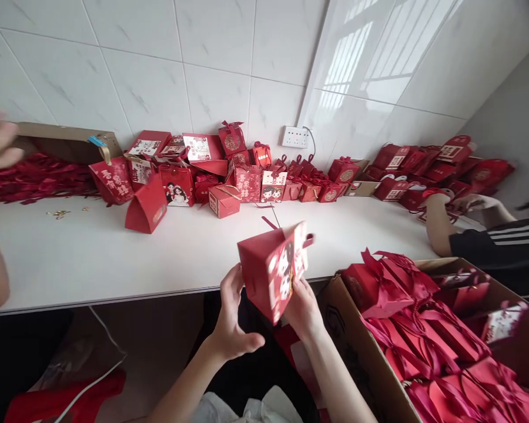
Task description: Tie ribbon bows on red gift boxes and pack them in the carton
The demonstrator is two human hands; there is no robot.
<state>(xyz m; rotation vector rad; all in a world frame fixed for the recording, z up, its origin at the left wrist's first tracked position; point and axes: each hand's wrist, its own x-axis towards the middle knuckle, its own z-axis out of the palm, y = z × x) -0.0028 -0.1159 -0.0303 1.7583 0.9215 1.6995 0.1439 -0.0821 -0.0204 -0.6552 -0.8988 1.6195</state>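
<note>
Your R hand (304, 308) grips red box (268, 271) nr counter (180, 249) front edge; L hand (232, 326) open, thumb wide: steady box lightly w/ it.

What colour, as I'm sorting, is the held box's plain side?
Red on the held box; it shows best in the head view.

Box (258, 267) before boxes (177, 185) on table (70, 252); carton (365, 346) right

Free tabletop (83, 252) left of held box (264, 267) (red boxes (249, 183) behind)
</note>
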